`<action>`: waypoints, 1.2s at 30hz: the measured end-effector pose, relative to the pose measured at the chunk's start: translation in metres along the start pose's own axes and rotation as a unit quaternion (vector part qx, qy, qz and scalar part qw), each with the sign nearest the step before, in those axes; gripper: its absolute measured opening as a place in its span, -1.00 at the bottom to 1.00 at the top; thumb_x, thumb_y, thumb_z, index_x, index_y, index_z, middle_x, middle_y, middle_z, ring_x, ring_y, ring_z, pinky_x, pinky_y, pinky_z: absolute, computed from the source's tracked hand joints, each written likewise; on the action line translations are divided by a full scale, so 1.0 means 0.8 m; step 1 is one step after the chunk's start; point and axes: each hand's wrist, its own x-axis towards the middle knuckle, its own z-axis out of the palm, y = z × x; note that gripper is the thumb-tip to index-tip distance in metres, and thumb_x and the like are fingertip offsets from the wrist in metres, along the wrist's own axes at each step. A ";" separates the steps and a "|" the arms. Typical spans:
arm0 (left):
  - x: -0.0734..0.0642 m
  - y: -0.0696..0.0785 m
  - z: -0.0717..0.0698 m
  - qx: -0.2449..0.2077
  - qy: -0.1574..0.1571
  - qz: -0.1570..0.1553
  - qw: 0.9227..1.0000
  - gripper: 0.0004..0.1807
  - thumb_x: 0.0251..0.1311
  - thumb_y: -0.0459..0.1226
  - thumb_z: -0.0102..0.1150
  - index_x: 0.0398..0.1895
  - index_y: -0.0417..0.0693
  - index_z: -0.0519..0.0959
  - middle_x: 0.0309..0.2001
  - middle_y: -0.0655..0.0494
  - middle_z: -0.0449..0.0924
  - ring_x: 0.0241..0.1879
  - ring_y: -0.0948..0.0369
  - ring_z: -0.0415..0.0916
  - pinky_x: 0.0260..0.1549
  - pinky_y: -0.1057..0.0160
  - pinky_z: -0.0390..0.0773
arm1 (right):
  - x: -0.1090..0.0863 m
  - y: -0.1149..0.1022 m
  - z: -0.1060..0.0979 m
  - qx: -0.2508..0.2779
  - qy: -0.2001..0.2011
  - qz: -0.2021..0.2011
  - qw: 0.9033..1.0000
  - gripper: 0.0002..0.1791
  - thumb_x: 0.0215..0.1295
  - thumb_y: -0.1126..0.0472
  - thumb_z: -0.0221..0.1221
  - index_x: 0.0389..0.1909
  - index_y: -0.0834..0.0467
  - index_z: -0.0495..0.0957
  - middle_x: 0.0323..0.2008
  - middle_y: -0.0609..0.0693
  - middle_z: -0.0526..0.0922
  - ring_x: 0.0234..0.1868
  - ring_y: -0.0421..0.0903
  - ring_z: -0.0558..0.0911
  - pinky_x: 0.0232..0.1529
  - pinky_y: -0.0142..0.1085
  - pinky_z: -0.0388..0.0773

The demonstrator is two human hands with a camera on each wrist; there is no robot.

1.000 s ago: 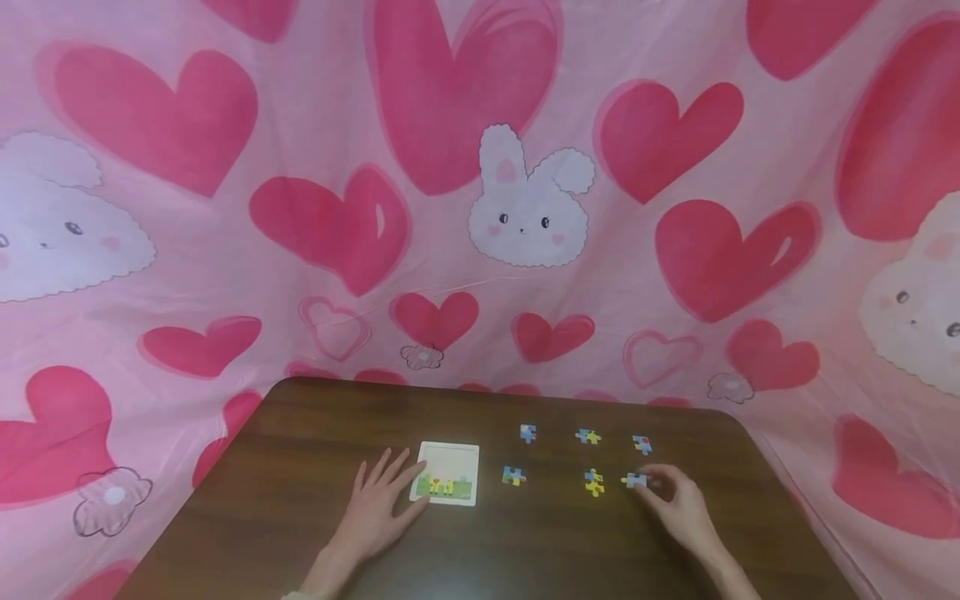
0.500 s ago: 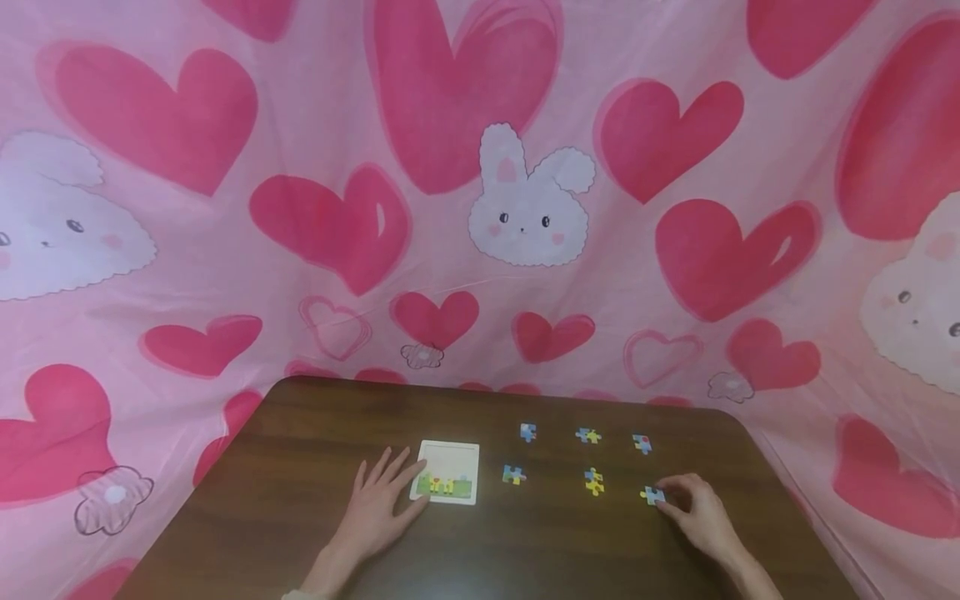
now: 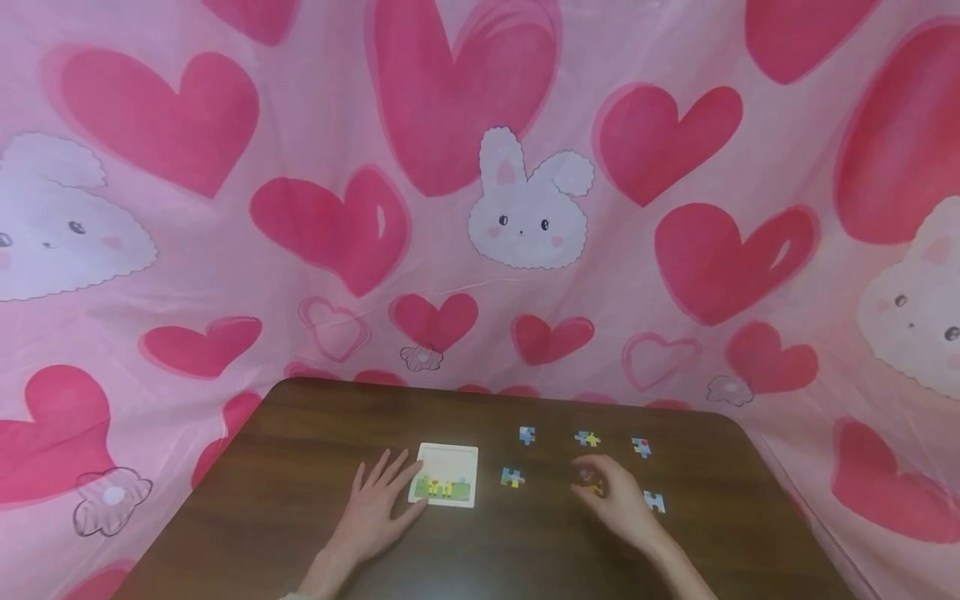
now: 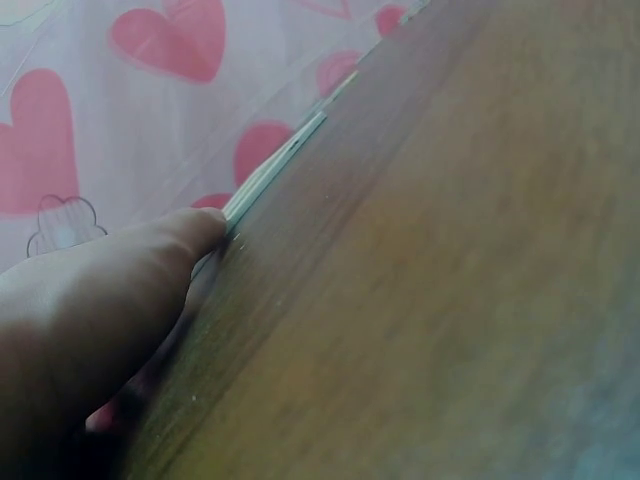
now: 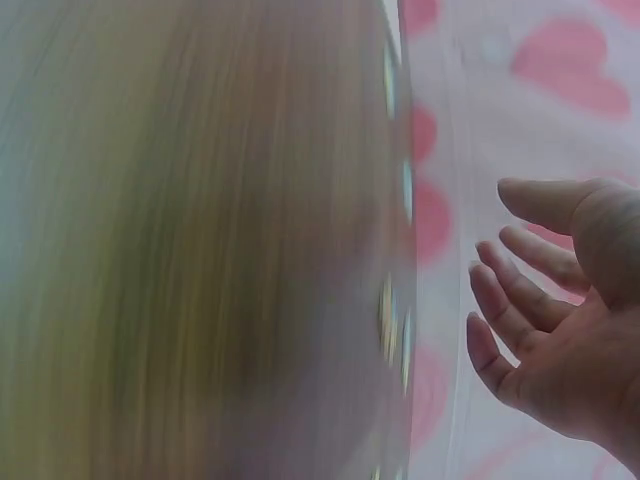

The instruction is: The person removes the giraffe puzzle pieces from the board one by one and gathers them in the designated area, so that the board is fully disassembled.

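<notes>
On the table, my left hand [image 3: 375, 500] lies with fingers spread, thumb and forefinger touching the left edge of a white square puzzle board [image 3: 456, 454]. Green and yellow picture parts line the board's lower half. In the left wrist view the thumb [image 4: 195, 228] meets the board's edge [image 4: 275, 165]. My right hand [image 3: 618, 504] hovers over a yellow jigsaw piece [image 3: 592, 488], partly hidden by the fingers. Its fingers are apart and hold nothing in the right wrist view. Just right of that hand lies a light-blue jigsaw piece [image 3: 655, 502].
Toward the back lie a blue piece [image 3: 527, 435], a blue-yellow piece [image 3: 588, 438] and a piece with a red spot [image 3: 641, 447]. A blue-green piece [image 3: 513, 477] lies right of the board. Pink heart-patterned cloth [image 3: 450, 250] hangs behind the brown table [image 3: 337, 425].
My right hand moved the light-blue piece right and toward me, let it go, then shifted left over the yellow piece. The left hand has stayed on the board.
</notes>
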 end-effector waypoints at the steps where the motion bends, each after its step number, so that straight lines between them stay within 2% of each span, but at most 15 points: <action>1: -0.001 0.000 0.000 0.001 -0.001 0.000 1.000 -0.22 0.36 0.23 0.39 0.57 0.17 0.54 0.67 -0.08 0.39 0.73 -0.28 0.14 0.62 -0.62 -0.06 | 0.003 -0.009 0.011 0.008 -0.017 -0.005 1.000 -0.60 0.25 0.35 0.53 0.10 0.23 0.72 -0.14 0.01 0.78 -0.11 -0.05 0.76 -0.06 -0.31 0.75; 5: -0.002 -0.002 0.001 0.007 -0.001 0.001 1.000 -0.20 0.36 0.24 0.38 0.58 0.15 0.53 0.66 -0.09 0.40 0.72 -0.27 0.16 0.62 -0.61 -0.05 | 0.015 -0.044 0.057 0.027 -0.074 -0.048 0.996 -0.58 0.31 0.29 0.52 0.15 0.26 0.70 -0.06 0.10 0.79 -0.05 0.05 0.77 0.07 -0.21 0.78; 10: -0.003 -0.004 0.002 0.007 0.006 0.004 1.000 -0.19 0.36 0.23 0.38 0.59 0.12 0.52 0.66 -0.09 0.41 0.72 -0.27 0.17 0.63 -0.60 -0.04 | 0.035 -0.079 0.113 0.046 -0.132 -0.081 0.987 -0.55 0.34 0.25 0.52 0.19 0.29 0.68 0.06 0.18 0.76 0.00 0.15 0.73 0.07 -0.10 0.78; 12: -0.003 -0.005 0.002 0.007 0.009 0.006 1.000 -0.19 0.37 0.22 0.38 0.59 0.12 0.52 0.66 -0.09 0.41 0.72 -0.26 0.17 0.63 -0.59 -0.04 | 0.044 -0.083 0.136 0.051 -0.144 -0.103 0.983 -0.55 0.36 0.23 0.51 0.20 0.28 0.68 0.06 0.18 0.75 0.00 0.12 0.69 0.04 -0.12 0.75; 15: -0.002 -0.006 0.003 0.006 0.013 0.010 1.000 -0.21 0.38 0.22 0.36 0.59 0.12 0.52 0.66 -0.08 0.41 0.72 -0.26 0.18 0.63 -0.59 -0.04 | 0.058 -0.067 0.179 0.038 -0.135 -0.152 0.978 -0.57 0.40 0.14 0.48 0.20 0.22 0.69 0.06 0.10 0.76 0.02 -0.03 0.66 0.01 -0.19 0.69; 18: -0.001 -0.006 0.004 0.004 0.015 0.014 1.000 -0.22 0.39 0.21 0.36 0.58 0.12 0.53 0.65 -0.08 0.41 0.72 -0.26 0.18 0.63 -0.59 -0.03 | 0.065 -0.065 0.207 0.013 -0.125 -0.175 0.977 -0.57 0.38 0.07 0.50 0.15 0.20 0.73 0.05 0.07 0.78 0.01 -0.06 0.62 -0.02 -0.15 0.61; 22: -0.001 -0.005 0.003 -0.002 0.016 0.013 1.000 -0.25 0.40 0.16 0.37 0.57 0.10 0.55 0.65 -0.09 0.42 0.72 -0.26 0.18 0.64 -0.59 -0.04 | 0.065 -0.097 0.209 -0.032 -0.135 -0.137 0.981 -0.56 0.23 0.06 0.59 0.05 0.18 0.80 -0.01 0.04 0.79 0.05 -0.03 0.60 0.04 -0.08 0.55; 27: -0.002 -0.003 -0.004 -0.013 0.016 0.019 1.000 -0.31 0.41 0.10 0.39 0.53 0.07 0.58 0.63 -0.11 0.45 0.70 -0.29 0.21 0.62 -0.61 -0.04 | 0.066 -0.121 0.210 -0.102 -0.138 -0.115 0.978 -0.61 0.11 0.06 0.64 -0.05 0.11 0.84 -0.13 -0.08 0.79 -0.03 -0.14 0.58 0.01 -0.20 0.52; 32: -0.003 -0.007 -0.015 -0.031 0.004 0.028 0.999 -0.33 0.38 0.06 0.45 0.49 0.05 0.62 0.60 -0.17 0.47 0.68 -0.31 0.24 0.61 -0.61 0.01 | 0.068 -0.123 0.215 -0.096 -0.146 -0.105 0.979 -0.67 0.10 0.07 0.65 -0.14 0.09 0.85 -0.15 -0.10 0.79 -0.07 -0.17 0.56 0.02 -0.22 0.52; 36: -0.001 -0.016 -0.018 -0.026 0.001 0.046 0.999 -0.37 0.40 0.06 0.44 0.46 0.06 0.65 0.59 -0.20 0.48 0.67 -0.29 0.28 0.62 -0.56 0.09 | 0.069 -0.120 0.218 -0.078 -0.150 -0.087 0.982 -0.69 0.11 0.08 0.67 -0.18 0.10 0.84 -0.17 -0.10 0.76 -0.08 -0.17 0.55 0.03 -0.19 0.52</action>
